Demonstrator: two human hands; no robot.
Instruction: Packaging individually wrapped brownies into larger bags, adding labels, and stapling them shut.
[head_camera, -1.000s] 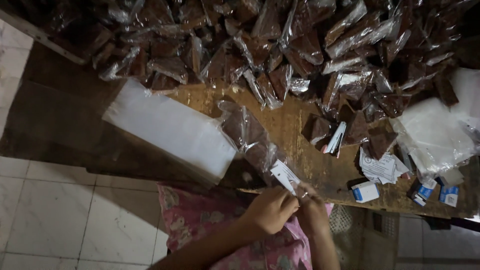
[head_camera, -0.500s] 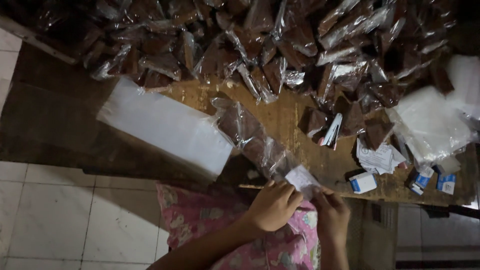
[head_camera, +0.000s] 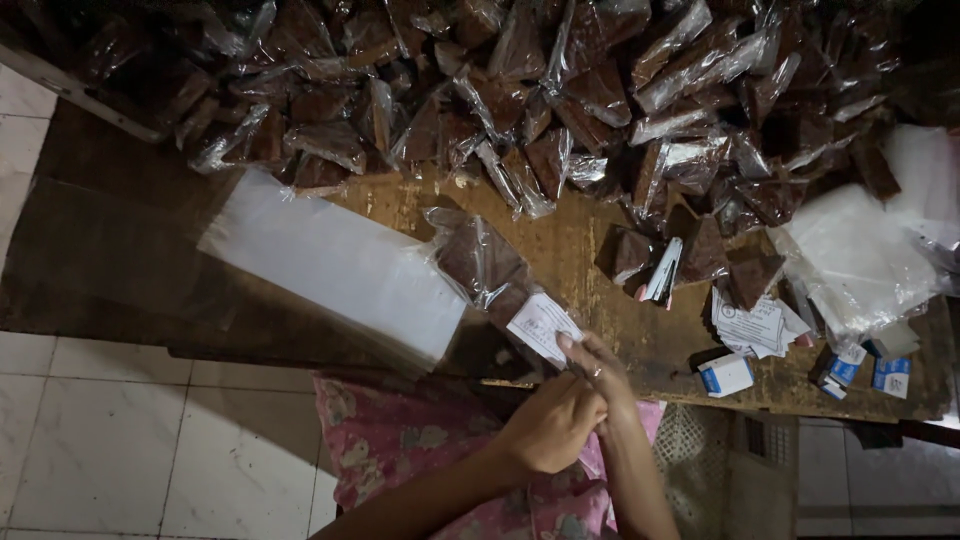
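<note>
- One clear packet (head_camera: 487, 268) of brown pieces lay on the worktop (head_camera: 600, 300), its long axis running from upper left down to lower right, with a white paper label (head_camera: 543, 326) at its near end.
- The right hand (head_camera: 598, 372) pinched that label end; the left hand (head_camera: 552, 424) was curled shut against it, though what it gripped could not be told.
- One stack of clear bags (head_camera: 335, 262) lay just left of the packet.
- Three small blue-and-white boxes (head_camera: 727, 375) sat near the worktop's front edge.
- Too many filled packets to count formed a heap (head_camera: 520, 90) behind.
</note>
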